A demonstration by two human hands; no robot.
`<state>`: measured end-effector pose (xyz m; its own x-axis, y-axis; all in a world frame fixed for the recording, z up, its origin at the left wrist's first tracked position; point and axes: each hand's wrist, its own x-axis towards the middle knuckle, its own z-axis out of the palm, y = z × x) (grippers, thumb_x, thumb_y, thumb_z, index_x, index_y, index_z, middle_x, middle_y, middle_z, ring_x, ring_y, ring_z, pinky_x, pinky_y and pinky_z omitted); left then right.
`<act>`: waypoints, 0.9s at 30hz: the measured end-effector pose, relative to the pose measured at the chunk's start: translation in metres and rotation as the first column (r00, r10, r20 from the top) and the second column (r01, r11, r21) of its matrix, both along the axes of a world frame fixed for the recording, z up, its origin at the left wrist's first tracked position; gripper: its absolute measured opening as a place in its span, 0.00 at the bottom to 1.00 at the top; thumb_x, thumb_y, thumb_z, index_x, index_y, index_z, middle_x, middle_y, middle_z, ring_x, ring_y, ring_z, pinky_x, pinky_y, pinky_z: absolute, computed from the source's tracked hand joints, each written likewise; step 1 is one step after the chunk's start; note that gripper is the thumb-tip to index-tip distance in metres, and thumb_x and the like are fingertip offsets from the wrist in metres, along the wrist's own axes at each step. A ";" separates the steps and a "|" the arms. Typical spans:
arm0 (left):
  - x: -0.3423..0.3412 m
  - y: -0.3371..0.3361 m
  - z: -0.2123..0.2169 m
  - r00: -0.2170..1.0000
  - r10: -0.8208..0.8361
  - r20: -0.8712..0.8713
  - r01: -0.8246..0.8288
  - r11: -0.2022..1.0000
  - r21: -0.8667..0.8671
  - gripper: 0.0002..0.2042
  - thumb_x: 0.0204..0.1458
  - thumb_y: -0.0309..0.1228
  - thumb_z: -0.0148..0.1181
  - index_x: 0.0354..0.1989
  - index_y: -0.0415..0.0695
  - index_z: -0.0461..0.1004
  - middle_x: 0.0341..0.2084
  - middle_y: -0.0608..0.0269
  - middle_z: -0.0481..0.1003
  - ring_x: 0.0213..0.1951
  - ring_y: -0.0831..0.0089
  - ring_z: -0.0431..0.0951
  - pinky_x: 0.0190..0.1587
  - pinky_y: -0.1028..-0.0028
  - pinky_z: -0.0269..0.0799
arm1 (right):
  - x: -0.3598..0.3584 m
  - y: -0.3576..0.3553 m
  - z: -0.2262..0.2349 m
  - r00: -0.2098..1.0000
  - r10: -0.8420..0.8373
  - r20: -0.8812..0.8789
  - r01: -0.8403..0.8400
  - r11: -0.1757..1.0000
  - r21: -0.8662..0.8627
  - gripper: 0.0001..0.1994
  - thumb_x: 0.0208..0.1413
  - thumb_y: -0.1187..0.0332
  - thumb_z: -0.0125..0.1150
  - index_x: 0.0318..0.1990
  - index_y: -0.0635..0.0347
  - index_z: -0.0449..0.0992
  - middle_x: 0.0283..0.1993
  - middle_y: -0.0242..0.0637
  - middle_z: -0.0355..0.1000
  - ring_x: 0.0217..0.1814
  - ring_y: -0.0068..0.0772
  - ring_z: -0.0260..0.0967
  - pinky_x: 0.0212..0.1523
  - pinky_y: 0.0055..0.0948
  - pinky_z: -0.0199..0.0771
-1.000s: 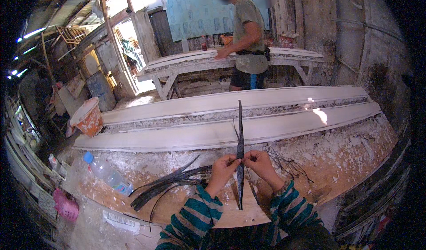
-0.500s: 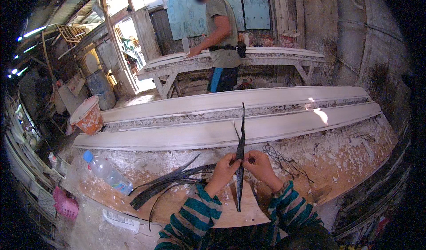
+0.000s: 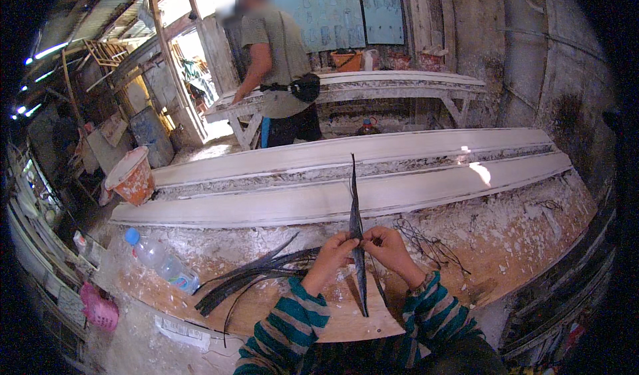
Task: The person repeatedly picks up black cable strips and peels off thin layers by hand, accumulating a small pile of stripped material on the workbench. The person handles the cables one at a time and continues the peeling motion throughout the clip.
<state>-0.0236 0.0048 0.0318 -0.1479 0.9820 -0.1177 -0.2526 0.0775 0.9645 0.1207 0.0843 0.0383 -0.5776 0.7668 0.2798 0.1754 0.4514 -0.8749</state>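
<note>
My left hand [image 3: 332,256] pinches a long, dark, pointed strip [image 3: 361,278] near its middle. The strip looks thin and fibrous and stands lengthwise in front of me, one tip toward the white slabs and the other toward my body. My right hand [image 3: 391,250] is closed with its fingertips at the strip's right edge, where a narrower dark piece hangs down below them. On the table left of my hands lies a bundle of similar dark strips [image 3: 243,280]. Thin black strands [image 3: 429,245] lie tangled to the right.
Two long white slabs [image 3: 286,205] run across the dusty wooden table [image 3: 506,242]. A plastic bottle with a blue cap [image 3: 160,260] lies at the left, near an orange bucket [image 3: 133,178]. Behind, a person [image 3: 276,62] leans over a white bench [image 3: 399,92].
The strip's far tip has shifted slightly left, and its near end slightly right. My left hand has turned a little around it. The person behind has moved left along the bench.
</note>
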 end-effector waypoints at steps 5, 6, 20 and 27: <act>-0.016 -0.001 0.000 0.965 -0.027 0.262 0.039 0.998 -0.039 0.08 0.51 0.30 0.51 0.38 0.43 0.70 0.33 0.68 0.71 0.33 0.76 0.70 0.35 0.75 0.68 | 0.000 0.003 -0.002 0.999 -0.014 0.052 0.010 0.997 0.078 0.07 0.41 0.67 0.60 0.25 0.61 0.74 0.25 0.40 0.70 0.26 0.34 0.69 0.28 0.30 0.68; -0.022 -0.003 0.000 0.948 -0.082 0.307 0.059 0.995 0.083 0.07 0.51 0.30 0.51 0.38 0.43 0.70 0.33 0.67 0.72 0.34 0.75 0.70 0.37 0.74 0.68 | 0.000 0.003 -0.001 0.996 -0.043 0.073 0.029 0.982 0.187 0.07 0.41 0.68 0.59 0.25 0.61 0.74 0.25 0.41 0.70 0.26 0.36 0.69 0.28 0.31 0.68; -0.152 -0.038 0.011 0.645 0.027 0.764 -0.623 0.598 0.505 0.09 0.54 0.34 0.44 0.35 0.45 0.71 0.31 0.65 0.73 0.34 0.72 0.72 0.35 0.73 0.68 | 0.018 0.031 -0.001 0.924 -0.311 0.224 0.249 0.931 0.265 0.15 0.38 0.56 0.58 0.22 0.60 0.75 0.21 0.46 0.70 0.24 0.46 0.69 0.29 0.41 0.67; -0.181 -0.053 -0.002 0.570 -0.293 0.768 -0.558 0.548 0.623 0.11 0.56 0.35 0.43 0.32 0.43 0.70 0.35 0.65 0.70 0.35 0.75 0.69 0.31 0.80 0.69 | 0.029 0.054 -0.005 0.958 -0.281 0.064 0.282 0.959 -0.020 0.13 0.39 0.60 0.55 0.21 0.62 0.74 0.16 0.44 0.68 0.18 0.39 0.66 0.24 0.36 0.67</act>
<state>-0.2043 -0.0481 0.0296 -0.5614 0.6734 0.4810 -0.7690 -0.6392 -0.0026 0.1493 0.1386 0.0328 -0.3523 0.9080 0.2269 0.3440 0.3511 -0.8709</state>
